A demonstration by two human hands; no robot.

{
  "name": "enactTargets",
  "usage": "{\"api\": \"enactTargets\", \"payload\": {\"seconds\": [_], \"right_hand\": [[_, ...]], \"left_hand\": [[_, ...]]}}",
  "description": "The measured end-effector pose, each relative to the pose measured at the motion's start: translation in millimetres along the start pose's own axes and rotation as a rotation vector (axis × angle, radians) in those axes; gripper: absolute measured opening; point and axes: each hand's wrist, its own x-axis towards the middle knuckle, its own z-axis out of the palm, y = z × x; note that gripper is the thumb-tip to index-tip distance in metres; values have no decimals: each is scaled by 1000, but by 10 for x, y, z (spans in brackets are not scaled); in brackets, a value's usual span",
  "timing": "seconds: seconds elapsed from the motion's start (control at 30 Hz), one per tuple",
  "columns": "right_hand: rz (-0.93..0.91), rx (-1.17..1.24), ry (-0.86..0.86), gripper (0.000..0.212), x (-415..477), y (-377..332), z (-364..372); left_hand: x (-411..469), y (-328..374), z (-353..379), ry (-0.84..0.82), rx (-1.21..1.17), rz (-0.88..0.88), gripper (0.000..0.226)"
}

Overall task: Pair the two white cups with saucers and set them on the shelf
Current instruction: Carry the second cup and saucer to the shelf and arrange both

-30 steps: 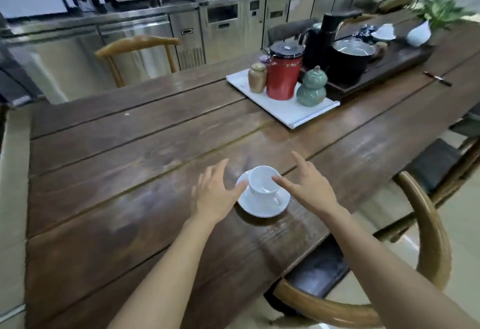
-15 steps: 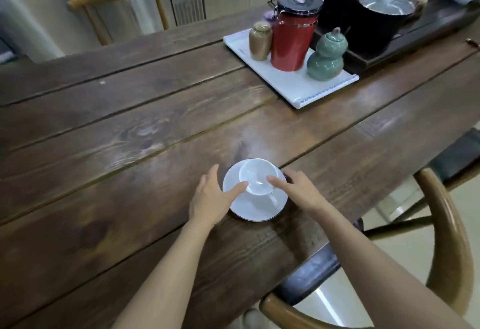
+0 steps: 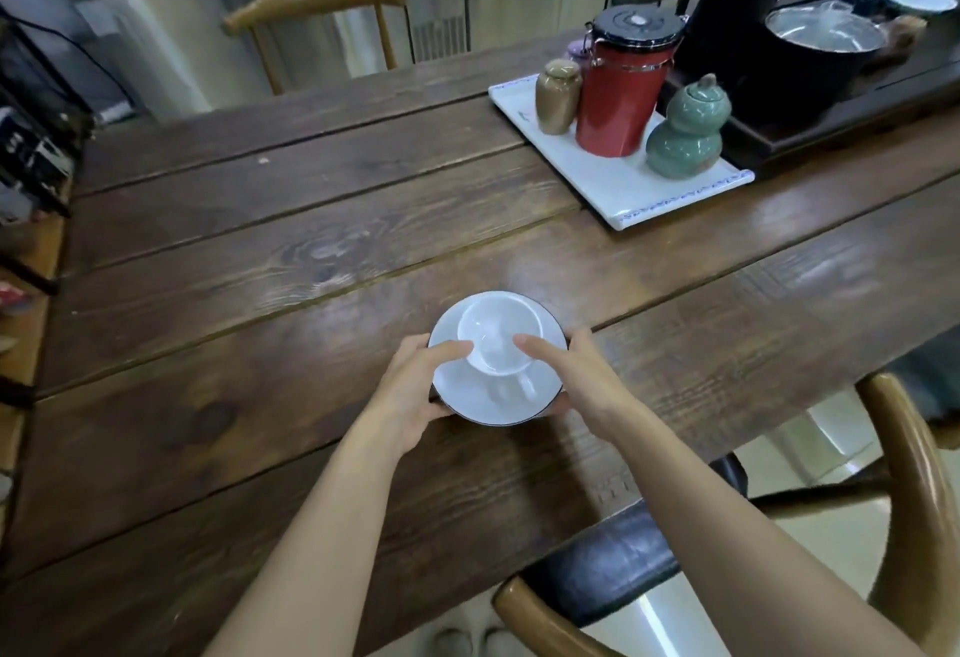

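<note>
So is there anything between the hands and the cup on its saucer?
No. The left hand and right hand already hold the saucer by its two sides, thumbs against the cup. No shelf shows here, so that path cannot be judged.

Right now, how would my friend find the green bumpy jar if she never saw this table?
Look along the long wooden table to the white tray at its far right. Three jars stand on it; the green jar is nearest the tray's right end, beside the tall red canister. Only it is gourd-shaped, two round bulges with a knobbed lid.
</note>
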Motion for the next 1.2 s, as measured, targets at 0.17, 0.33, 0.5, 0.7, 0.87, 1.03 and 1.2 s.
{"api": "enactTargets", "payload": {"seconds": [0.17,0.33,0.5,0.7,0.87,1.03,1.2], "right_hand": [[-156,-2,-27,76,-231,-350,303],[-258,-75,-95,67,-521,-536,708],[-278,-156,-203,53,-888,-340,1359],[-168,-256,-403,50,-1627,294,2337],[-136,-347,-616,52,-2501,835,3242],[-162,-444,-870,53,-3531,1311,4145],[-204,-526,-1116,63,-4458,1750,4907]], "left_hand": [[-401,246,-216,11,-120,152,49],[-902,291,-586,94,-197,270,58],[-1423,-83,-1191,217,-311,290,49],[-2356,-982,-2032,425,-438,251,47],[-3474,-1691,-2692,614,-504,272,65],[-4694,-2368,-3229,885,-636,327,61],[-5706,-2924,-3553,1139,-795,397,56]]}}
